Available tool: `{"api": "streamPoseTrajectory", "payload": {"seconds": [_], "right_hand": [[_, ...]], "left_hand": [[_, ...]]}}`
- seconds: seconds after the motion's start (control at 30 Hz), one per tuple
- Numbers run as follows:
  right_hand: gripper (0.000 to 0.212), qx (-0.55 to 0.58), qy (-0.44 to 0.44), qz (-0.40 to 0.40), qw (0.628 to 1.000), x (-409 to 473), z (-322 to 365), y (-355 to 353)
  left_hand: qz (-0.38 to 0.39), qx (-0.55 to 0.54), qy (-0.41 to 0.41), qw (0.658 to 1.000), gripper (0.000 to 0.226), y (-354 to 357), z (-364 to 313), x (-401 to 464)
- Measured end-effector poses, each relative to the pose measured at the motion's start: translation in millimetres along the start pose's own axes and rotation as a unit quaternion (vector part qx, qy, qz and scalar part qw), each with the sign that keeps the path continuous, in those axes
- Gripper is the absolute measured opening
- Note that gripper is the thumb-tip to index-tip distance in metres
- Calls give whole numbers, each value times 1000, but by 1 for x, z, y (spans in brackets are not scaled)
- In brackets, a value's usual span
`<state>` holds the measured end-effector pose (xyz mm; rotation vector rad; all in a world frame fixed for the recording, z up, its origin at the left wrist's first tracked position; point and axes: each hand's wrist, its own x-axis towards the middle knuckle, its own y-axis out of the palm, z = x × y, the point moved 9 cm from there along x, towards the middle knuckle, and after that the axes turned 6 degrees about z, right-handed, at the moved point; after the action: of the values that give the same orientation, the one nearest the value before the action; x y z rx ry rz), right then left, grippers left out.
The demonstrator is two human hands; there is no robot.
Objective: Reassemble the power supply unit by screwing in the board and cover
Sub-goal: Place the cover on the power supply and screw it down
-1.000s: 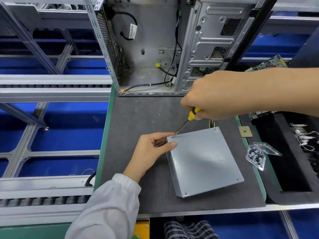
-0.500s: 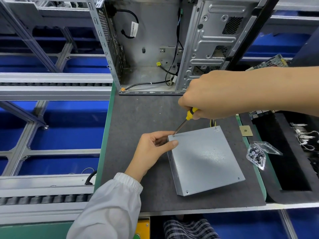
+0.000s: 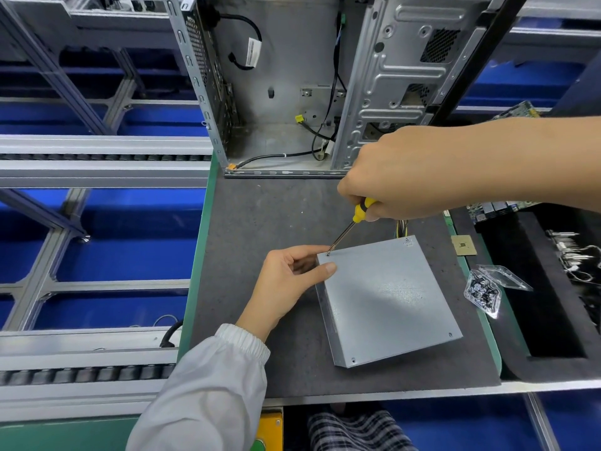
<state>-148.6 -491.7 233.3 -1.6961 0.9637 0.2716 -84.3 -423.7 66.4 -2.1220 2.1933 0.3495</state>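
The power supply (image 3: pixel 387 297) is lying flat on the dark surface (image 3: pixel 260 222), cover up. The left hand (image 3: pixel 289 281) is pinching its near-left corner, thumb on top. The right hand (image 3: pixel 393 177) is gripping a yellow-handled screwdriver (image 3: pixel 349 227), tip resting on that corner's screw (image 3: pixel 327 254).

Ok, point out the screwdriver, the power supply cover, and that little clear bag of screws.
screwdriver (image 3: pixel 360 213): head view, on its yellow handle below the right hand.
power supply cover (image 3: pixel 390 301): head view, middle of the grey top panel.
clear bag of screws (image 3: pixel 483 292): head view, on the dark screws inside.
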Motion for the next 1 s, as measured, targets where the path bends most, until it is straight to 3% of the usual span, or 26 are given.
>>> {"api": "streamPoseTrajectory", "payload": {"seconds": [1.0], "right_hand": [[19,-8,-5,8,1000,3,2,0]], "left_hand": [[-22,-25,-14,999,22,-2,-2,2]]}}
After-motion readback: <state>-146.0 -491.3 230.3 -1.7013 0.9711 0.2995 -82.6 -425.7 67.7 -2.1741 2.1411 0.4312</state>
